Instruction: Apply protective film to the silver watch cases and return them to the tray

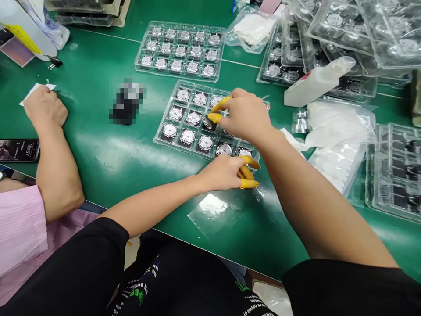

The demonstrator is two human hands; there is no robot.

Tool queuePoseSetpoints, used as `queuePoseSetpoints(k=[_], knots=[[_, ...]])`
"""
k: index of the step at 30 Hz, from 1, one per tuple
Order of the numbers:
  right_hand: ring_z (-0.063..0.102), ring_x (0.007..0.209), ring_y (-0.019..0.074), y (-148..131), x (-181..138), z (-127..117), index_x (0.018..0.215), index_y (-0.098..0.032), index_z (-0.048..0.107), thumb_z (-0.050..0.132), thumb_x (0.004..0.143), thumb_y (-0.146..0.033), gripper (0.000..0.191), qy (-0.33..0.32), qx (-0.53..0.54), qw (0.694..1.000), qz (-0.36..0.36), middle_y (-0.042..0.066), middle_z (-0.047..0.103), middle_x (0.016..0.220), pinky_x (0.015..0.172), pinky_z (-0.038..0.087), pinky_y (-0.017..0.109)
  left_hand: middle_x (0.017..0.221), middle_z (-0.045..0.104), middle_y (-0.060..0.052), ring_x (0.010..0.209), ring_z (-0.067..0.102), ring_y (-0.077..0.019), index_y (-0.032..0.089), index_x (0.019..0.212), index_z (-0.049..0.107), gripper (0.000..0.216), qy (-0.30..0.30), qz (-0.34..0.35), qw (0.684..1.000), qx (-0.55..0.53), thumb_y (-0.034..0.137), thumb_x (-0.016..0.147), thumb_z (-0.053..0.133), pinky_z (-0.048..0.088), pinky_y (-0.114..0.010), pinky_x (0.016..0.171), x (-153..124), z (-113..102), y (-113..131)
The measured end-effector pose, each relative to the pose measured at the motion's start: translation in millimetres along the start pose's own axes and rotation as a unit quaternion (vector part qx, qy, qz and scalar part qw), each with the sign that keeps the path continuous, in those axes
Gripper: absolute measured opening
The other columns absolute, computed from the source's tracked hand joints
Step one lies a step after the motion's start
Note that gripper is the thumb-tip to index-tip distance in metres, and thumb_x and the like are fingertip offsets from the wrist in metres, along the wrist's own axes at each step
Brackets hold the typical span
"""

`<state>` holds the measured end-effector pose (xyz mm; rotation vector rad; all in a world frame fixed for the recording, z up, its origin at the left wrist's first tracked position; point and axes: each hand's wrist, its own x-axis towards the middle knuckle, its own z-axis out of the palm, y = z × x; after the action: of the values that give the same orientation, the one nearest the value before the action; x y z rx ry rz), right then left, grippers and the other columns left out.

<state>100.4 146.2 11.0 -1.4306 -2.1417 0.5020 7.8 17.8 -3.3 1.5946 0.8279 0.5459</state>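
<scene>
Shiny green workbench mat [98, 175] covers the whole view, and everything's easiest to place off the clear plastic blister tray [169, 109] sitting mid-bench. Beyond it sits a second clear plastic tray [189, 24] of watch dials, while off to its right there's a white plastic squeeze bottle [315, 83] beside a pile of more trays. Left of it, a co-worker's hand [44, 105] rests on a white paper slip [33, 93], with a pink ribbed sleeve [19, 228] nearby and a black smartphone [18, 150] at the bench edge. Inside the tray, round silver watch dials [187, 136] sit in dark square cells. Over the middle of it, the right hand [245, 118], wearing yellow rubber finger cots [215, 117], is closed in a pinch on a tilted round watch piece [208, 123]. The left hand [220, 173] sits at the tray's near corner, fingers curled, though I can't tell if they're gripping the thin plastic edge. Tip: pinch by the rim, cots on, so the glossy faces stay smudge-free, and steady that flexy tray.
</scene>
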Motion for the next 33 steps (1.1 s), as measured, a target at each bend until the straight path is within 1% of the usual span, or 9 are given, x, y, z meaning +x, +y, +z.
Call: queuePoseSetpoints(k=[3, 6, 10, 14, 18, 22, 26, 30, 33], knots=[[0.06, 0.09, 0.0232, -1, 2, -3, 0.087, -0.02, 0.078, 0.079, 0.078, -0.035, 0.017, -0.049, -0.031, 0.998, -0.014, 0.007, 0.065, 0.088, 0.083, 0.048, 0.043, 0.094, 0.081, -0.002, 0.089, 0.077, -0.0167, 0.015, 0.119, 0.067, 0.039, 0.001, 0.012, 1.0, 0.011, 0.027, 0.083, 0.077, 0.058, -0.031, 0.091, 0, 0, -1], [0.059, 0.085, 0.0219, -6, 4, -5, 0.087, -0.02, 0.078, 0.082, 0.077, -0.04, 0.023, -0.085, -0.059, 0.994, -0.026, 0.007, 0.066, 0.084, 0.078, 0.047, 0.039, 0.096, 0.081, -0.003, 0.091, 0.077, -0.0171, 0.014, 0.12, 0.066, 0.04, -0.007, 0.011, 1.0, 0.015, 0.028, 0.085, 0.076, 0.057, -0.031, 0.09, 0, -1, 1], [0.061, 0.087, 0.0251, -20, 10, -7, 0.091, -0.02, 0.079, 0.076, 0.083, -0.045, 0.027, -0.074, -0.039, 0.996, -0.018, 0.01, 0.07, 0.092, 0.079, 0.048, 0.043, 0.098, 0.081, -0.002, 0.091, 0.077, -0.0162, 0.014, 0.12, 0.064, 0.037, -0.021, 0.007, 1.0, 0.019, 0.028, 0.087, 0.072, 0.056, -0.029, 0.089, -1, -3, 4], [0.062, 0.089, 0.0302, -34, 22, 7, 0.091, -0.024, 0.079, 0.077, 0.082, -0.045, 0.023, -0.08, -0.015, 0.997, 0.009, 0.01, 0.069, 0.093, 0.081, 0.049, 0.05, 0.094, 0.079, -0.005, 0.09, 0.075, -0.0219, 0.013, 0.1, 0.065, 0.024, 0.008, 0.007, 0.996, 0.084, 0.028, 0.083, 0.072, 0.054, -0.031, 0.078, 0, -3, 2], [0.061, 0.093, 0.0325, -29, 23, 30, 0.086, -0.015, 0.075, 0.073, 0.087, -0.038, 0.024, -0.021, -0.069, 0.997, 0.024, 0.014, 0.063, 0.084, 0.084, 0.048, 0.054, 0.087, 0.075, -0.006, 0.08, 0.071, -0.0216, 0.013, 0.093, 0.063, 0.018, 0.043, 0.017, 0.991, 0.124, 0.025, 0.081, 0.071, 0.047, -0.031, 0.066, 2, 0, -3], [0.059, 0.095, 0.0302, -21, 18, 47, 0.08, -0.012, 0.07, 0.081, 0.078, -0.031, 0.022, -0.005, -0.098, 0.995, 0.004, 0.014, 0.061, 0.092, 0.088, 0.049, 0.054, 0.078, 0.07, -0.003, 0.071, 0.064, -0.0175, 0.014, 0.083, 0.062, 0.012, 0.038, 0.047, 0.994, 0.092, 0.024, 0.081, 0.069, 0.044, -0.029, 0.062, 1, 0, -2], [0.058, 0.094, 0.0283, -27, 25, 53, 0.082, -0.014, 0.068, 0.089, 0.069, -0.025, 0.027, -0.038, -0.067, 0.996, 0.048, 0.013, 0.06, 0.096, 0.087, 0.05, 0.052, 0.08, 0.072, -0.004, 0.074, 0.067, -0.0187, 0.013, 0.089, 0.066, 0.014, 0.043, 0.025, 0.996, 0.077, 0.022, 0.08, 0.071, 0.047, -0.03, 0.065, -1, -1, 1], [0.059, 0.09, 0.0253, -43, 23, 34, 0.089, -0.016, 0.068, 0.083, 0.078, -0.026, 0.022, -0.062, -0.003, 0.995, 0.076, 0.011, 0.063, 0.092, 0.083, 0.051, 0.047, 0.081, 0.075, -0.006, 0.077, 0.07, -0.0215, 0.012, 0.087, 0.068, 0.011, 0.044, 0.012, 0.994, 0.1, 0.019, 0.079, 0.071, 0.051, -0.032, 0.068, 0, -1, 0], [0.061, 0.085, 0.0202, -46, -14, -2, 0.099, -0.019, 0.07, 0.08, 0.083, -0.033, 0.023, -0.02, 0.125, 0.99, 0.055, 0.005, 0.065, 0.089, 0.077, 0.052, 0.039, 0.088, 0.078, -0.005, 0.084, 0.073, -0.0209, 0.013, 0.094, 0.069, 0.016, 0.05, 0.026, 0.995, 0.078, 0.019, 0.079, 0.072, 0.055, -0.032, 0.078, 0, -1, -1]])
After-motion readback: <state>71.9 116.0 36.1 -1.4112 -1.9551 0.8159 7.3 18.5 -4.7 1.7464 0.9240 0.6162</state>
